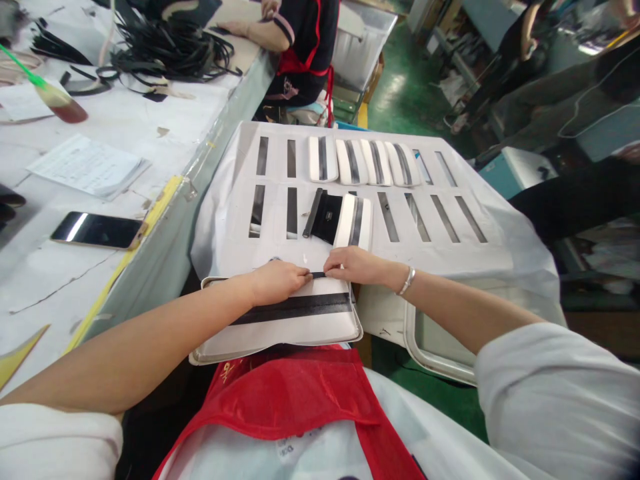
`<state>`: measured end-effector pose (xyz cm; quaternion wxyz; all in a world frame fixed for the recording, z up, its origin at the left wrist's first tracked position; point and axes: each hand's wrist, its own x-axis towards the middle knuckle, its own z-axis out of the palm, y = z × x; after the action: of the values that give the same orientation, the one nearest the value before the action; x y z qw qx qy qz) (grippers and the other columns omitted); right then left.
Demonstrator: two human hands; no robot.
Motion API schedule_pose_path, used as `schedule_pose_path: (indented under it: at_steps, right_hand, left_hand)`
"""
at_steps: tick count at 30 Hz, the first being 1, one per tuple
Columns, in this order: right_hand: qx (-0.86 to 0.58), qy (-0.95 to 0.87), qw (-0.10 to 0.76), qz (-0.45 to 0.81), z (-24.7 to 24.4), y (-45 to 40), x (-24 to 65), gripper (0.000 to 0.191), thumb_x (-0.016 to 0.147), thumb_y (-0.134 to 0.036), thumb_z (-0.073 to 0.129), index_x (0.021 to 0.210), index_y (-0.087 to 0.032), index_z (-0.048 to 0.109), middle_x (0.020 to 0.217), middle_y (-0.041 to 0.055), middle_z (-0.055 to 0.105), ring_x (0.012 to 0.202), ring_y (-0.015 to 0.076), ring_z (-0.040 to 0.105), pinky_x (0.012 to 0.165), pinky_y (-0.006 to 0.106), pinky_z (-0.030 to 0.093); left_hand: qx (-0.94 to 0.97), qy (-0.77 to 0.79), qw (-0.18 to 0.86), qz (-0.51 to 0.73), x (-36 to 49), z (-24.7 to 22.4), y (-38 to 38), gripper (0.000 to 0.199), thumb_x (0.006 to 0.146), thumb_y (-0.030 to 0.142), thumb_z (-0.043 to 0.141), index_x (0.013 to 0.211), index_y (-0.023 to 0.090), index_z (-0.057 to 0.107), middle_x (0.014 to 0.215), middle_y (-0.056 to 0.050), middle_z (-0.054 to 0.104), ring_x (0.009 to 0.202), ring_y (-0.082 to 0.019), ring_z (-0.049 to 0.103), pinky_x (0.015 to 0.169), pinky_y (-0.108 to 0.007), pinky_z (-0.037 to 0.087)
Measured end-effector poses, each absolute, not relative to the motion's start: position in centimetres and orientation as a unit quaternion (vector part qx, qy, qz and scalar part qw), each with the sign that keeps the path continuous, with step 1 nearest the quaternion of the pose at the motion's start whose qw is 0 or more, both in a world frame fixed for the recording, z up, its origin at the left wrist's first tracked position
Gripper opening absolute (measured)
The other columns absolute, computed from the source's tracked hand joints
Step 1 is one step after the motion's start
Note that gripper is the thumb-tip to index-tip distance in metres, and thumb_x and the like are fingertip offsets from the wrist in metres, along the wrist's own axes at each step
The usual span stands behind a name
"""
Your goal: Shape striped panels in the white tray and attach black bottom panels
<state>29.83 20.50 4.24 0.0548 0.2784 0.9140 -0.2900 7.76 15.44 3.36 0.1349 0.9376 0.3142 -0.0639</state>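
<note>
A white case-like piece with a wide black band across it lies in front of me, close to my apron. Above that band, a short length of black strip shows between my fingertips. My left hand pinches it from the left, palm down over the piece. From the right, my right hand pinches the strip's other end, thumb and forefinger together. Just beyond my right hand lies a white pad with a dark stripe, beside a black flap-like item. My fingers hide part of the strip.
A white covered table with rectangular slots bears several striped white pads. To the left, a workbench holds a phone, papers, a bottle of reddish liquid and black straps. Another person sits beyond.
</note>
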Motion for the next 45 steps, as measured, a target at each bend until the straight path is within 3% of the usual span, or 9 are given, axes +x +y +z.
schedule_pose_path:
  at_steps: [4,7,11,18,29,37,45]
  right_hand:
    - [0.294,0.809,0.091,-0.502,2.4,23.5,29.2,0.018,0.075,-0.031,0.061,0.075,-0.015,0.054,0.064,-0.0033,0.048,0.06,0.0107,0.043,0.056,0.023,0.033]
    - [0.275,0.784,0.103,-0.547,1.3,24.1,28.5,0.027,0.072,-0.039,0.063,0.072,-0.016,0.05,0.062,-0.0051,0.042,0.059,0.0094,0.037,0.055,0.022,0.029]
    - [0.27,0.755,0.114,-0.587,0.9,24.0,26.7,0.03,0.07,-0.041,0.065,0.071,-0.016,0.049,0.061,-0.0061,0.04,0.059,0.0088,0.034,0.055,0.022,0.027]
    - [0.268,0.734,0.124,-0.612,1.0,24.1,23.8,0.033,0.073,-0.045,0.066,0.074,-0.016,0.05,0.062,-0.0058,0.043,0.06,0.009,0.036,0.057,0.023,0.027]
    - [0.261,0.727,0.113,-0.625,0.8,23.3,20.6,0.033,0.07,-0.042,0.069,0.071,-0.016,0.05,0.062,-0.0065,0.043,0.06,0.0086,0.035,0.058,0.023,0.027]
    - [0.244,0.727,0.115,-0.631,1.2,23.1,17.9,0.033,0.069,-0.042,0.069,0.069,-0.016,0.049,0.061,-0.006,0.043,0.059,0.009,0.036,0.058,0.023,0.027]
    - [0.256,0.72,0.115,-0.635,1.5,22.7,17.6,0.035,0.07,-0.045,0.068,0.069,-0.016,0.049,0.062,-0.006,0.043,0.06,0.0088,0.035,0.058,0.023,0.027]
  left_hand:
    - [0.942,0.302,0.125,-0.072,7.7,3.6,15.4,0.035,0.086,0.009,0.043,0.117,0.015,0.056,0.109,-0.012,0.065,0.096,-0.021,0.064,0.076,-0.029,0.05]
    - [0.937,0.305,0.158,-0.055,7.5,3.7,15.7,0.037,0.084,0.009,0.045,0.117,0.018,0.057,0.112,-0.01,0.065,0.098,-0.02,0.064,0.079,-0.027,0.049]
    - [0.914,0.292,0.281,-0.024,5.3,4.1,16.6,0.036,0.084,0.011,0.045,0.114,0.022,0.062,0.113,-0.002,0.067,0.099,-0.016,0.063,0.085,-0.022,0.046]
    - [0.827,0.377,0.417,0.002,-2.8,4.5,16.0,0.049,0.078,0.01,0.05,0.124,0.021,0.058,0.123,0.001,0.063,0.109,-0.011,0.059,0.096,-0.018,0.04]
    - [0.872,0.329,0.363,-0.004,-2.4,4.5,15.6,0.049,0.077,0.006,0.046,0.121,0.022,0.061,0.127,0.0,0.06,0.114,-0.014,0.056,0.1,-0.021,0.038]
    - [0.713,0.453,0.532,0.066,-9.4,4.1,14.4,0.044,0.075,0.016,0.056,0.118,0.014,0.063,0.114,-0.003,0.067,0.103,-0.015,0.063,0.093,-0.021,0.044]
    - [0.749,0.491,0.416,0.157,-9.1,2.9,12.3,0.032,0.082,0.028,0.056,0.108,0.015,0.069,0.106,-0.004,0.07,0.096,-0.017,0.066,0.093,-0.025,0.047]
